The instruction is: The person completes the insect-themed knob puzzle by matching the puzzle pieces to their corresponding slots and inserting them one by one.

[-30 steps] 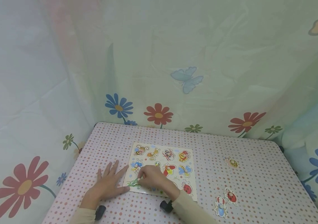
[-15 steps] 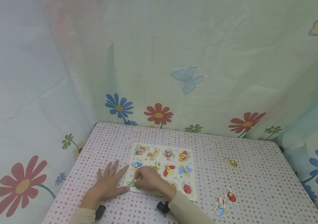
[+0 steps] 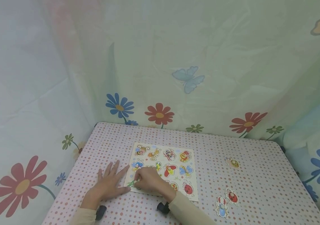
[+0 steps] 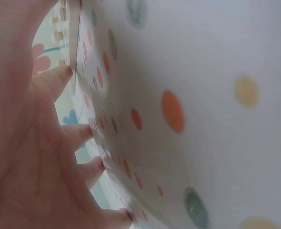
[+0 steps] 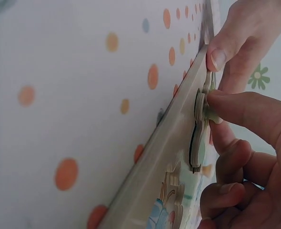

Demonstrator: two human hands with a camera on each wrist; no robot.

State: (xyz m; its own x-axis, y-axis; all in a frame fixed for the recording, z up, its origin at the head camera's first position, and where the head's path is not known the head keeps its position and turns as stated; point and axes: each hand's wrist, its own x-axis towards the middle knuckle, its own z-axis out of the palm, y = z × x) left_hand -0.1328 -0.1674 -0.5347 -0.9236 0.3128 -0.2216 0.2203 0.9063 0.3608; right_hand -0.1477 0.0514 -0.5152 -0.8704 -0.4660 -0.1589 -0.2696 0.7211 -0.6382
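Note:
A wooden insect puzzle board lies on the table. My right hand is over its lower left corner, pinching a green insect puzzle piece by its knob between thumb and forefinger. In the right wrist view, the edge of this green piece stands slightly above the board's face, with a dark gap along it. My left hand lies with fingers spread on the table left of the board; its thumb and forefinger reach the board's left edge. Part of the bottom row is hidden under my right hand.
Three loose pieces lie right of the board: a yellow spotted beetle, a red ladybird and a red-and-blue beetle. Several insect pieces sit in the board. A patterned curtain stands behind the dotted table.
My right hand has shifted a little left with the green piece, towards the board's lower left corner. My left hand has stayed in place.

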